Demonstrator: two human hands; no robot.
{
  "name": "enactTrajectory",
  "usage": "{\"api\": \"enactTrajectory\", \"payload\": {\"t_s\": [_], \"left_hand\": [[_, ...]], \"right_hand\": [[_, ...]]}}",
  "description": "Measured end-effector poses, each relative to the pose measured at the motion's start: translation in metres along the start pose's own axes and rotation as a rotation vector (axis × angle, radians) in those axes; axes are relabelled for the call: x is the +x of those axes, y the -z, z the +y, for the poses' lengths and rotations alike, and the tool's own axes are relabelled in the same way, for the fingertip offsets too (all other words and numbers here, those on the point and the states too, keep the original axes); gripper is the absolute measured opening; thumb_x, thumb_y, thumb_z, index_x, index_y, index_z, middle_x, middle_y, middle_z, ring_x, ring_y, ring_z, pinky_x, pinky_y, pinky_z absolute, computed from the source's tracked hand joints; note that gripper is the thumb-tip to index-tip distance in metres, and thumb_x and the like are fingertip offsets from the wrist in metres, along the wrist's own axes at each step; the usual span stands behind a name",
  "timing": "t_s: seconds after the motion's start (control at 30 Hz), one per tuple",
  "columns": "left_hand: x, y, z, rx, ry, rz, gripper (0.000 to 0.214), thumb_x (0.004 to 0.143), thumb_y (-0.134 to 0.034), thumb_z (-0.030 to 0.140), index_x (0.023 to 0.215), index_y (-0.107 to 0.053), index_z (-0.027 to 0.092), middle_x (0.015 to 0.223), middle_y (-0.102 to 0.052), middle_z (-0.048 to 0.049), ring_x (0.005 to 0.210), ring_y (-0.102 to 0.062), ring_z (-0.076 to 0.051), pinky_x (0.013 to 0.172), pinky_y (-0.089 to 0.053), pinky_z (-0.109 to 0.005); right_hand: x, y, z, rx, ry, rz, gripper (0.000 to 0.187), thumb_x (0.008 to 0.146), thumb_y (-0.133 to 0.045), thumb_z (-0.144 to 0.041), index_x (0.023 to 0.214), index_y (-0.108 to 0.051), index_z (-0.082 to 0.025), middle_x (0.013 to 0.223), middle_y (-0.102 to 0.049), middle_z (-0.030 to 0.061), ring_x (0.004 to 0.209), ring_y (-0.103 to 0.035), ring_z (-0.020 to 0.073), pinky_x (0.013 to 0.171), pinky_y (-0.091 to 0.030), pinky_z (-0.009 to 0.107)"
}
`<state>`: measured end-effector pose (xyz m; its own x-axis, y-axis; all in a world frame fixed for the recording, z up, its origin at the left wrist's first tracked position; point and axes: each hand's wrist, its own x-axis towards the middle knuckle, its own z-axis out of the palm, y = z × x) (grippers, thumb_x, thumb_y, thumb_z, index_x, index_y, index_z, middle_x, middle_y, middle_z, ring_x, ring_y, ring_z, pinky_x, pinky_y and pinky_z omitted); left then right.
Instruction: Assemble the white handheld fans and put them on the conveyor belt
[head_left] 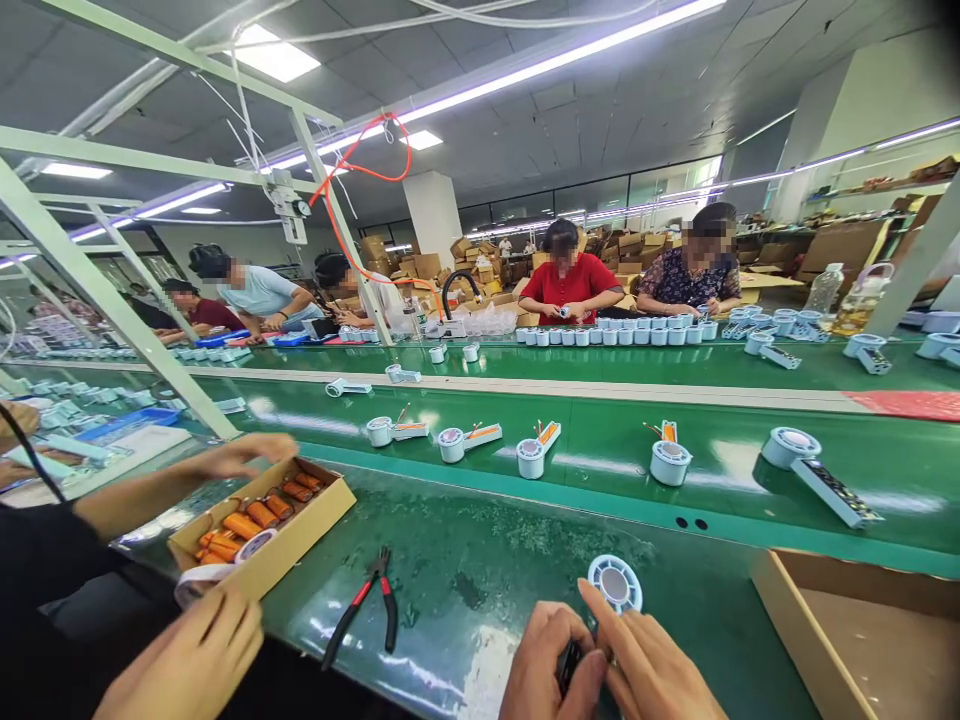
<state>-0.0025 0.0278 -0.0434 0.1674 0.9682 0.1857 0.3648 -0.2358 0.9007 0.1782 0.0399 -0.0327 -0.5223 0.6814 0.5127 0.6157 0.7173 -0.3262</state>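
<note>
Both hands met at the bottom edge over the green bench: the left hand [544,665] curled around a small dark part [570,665], the right hand [649,665] pinching it too, just below a white round lamp head [615,583]; black-and-red pliers [369,605] lay to the left

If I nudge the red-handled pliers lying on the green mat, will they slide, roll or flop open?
The pliers lie flat with handles splayed, so they would probably slide rather than roll. The pivot looks loose, so the handles may swing when lifted by one leg. The mat looks glossy in places, so little grip there. Metal jaws suggest they are heavy for their size.
</note>
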Motion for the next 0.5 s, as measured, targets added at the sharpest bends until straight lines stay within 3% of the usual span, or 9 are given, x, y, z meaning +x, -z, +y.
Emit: {"api": "enactTrajectory", "payload": {"t_s": [0.2, 0.33, 0.43, 0.5], "left_hand": [[0.002, 0.005, 0.005, 0.093, 0.081, -0.065, 0.034, 0.089, -0.054, 0.050, 0.075, -0.058, 0.019, 0.088, -0.061, -0.0078, 0.084, -0.059, -0.022, 0.076, -0.044, -0.033], [0.003, 0.009, 0.008, 0.121, 0.126, -0.095, 0.018, 0.086, -0.052, 0.030, 0.073, -0.058, 0.019, 0.087, -0.059, -0.0062, 0.085, -0.060, -0.022, 0.078, -0.045, -0.034], [0.004, 0.009, 0.001, 0.101, 0.118, -0.083, 0.017, 0.084, -0.051, 0.026, 0.070, -0.056, 0.018, 0.087, -0.059, -0.0068, 0.087, -0.061, -0.023, 0.080, -0.045, -0.035], [0.004, 0.008, -0.006, 0.028, 0.135, -0.069, 0.018, 0.085, -0.053, 0.029, 0.070, -0.057, 0.018, 0.085, -0.058, -0.0062, 0.087, -0.061, -0.022, 0.081, -0.046, -0.035]], "right_hand": [[0.002, -0.007, -0.013, -0.093, 0.026, 0.102, 0.068, 0.092, -0.040, -0.009, 0.157, -0.024, -0.020, 0.088, -0.072, 0.0058, 0.072, -0.068, 0.0207, 0.069, -0.058, 0.030], [0.003, -0.010, -0.022, -0.194, 0.002, 0.115, 0.066, 0.091, -0.035, -0.006, 0.156, -0.026, -0.019, 0.080, -0.070, 0.0050, 0.071, -0.068, 0.0235, 0.068, -0.058, 0.036], [-0.001, -0.011, -0.017, -0.206, -0.012, 0.110, 0.056, 0.096, -0.030, -0.009, 0.151, -0.034, -0.018, 0.088, -0.073, 0.0069, 0.073, -0.069, 0.0218, 0.067, -0.058, 0.032], [-0.004, -0.010, -0.010, -0.182, 0.017, 0.119, 0.044, 0.099, -0.032, -0.014, 0.140, -0.048, -0.017, 0.095, -0.074, 0.0084, 0.077, -0.071, 0.0203, 0.069, -0.058, 0.029]]}}
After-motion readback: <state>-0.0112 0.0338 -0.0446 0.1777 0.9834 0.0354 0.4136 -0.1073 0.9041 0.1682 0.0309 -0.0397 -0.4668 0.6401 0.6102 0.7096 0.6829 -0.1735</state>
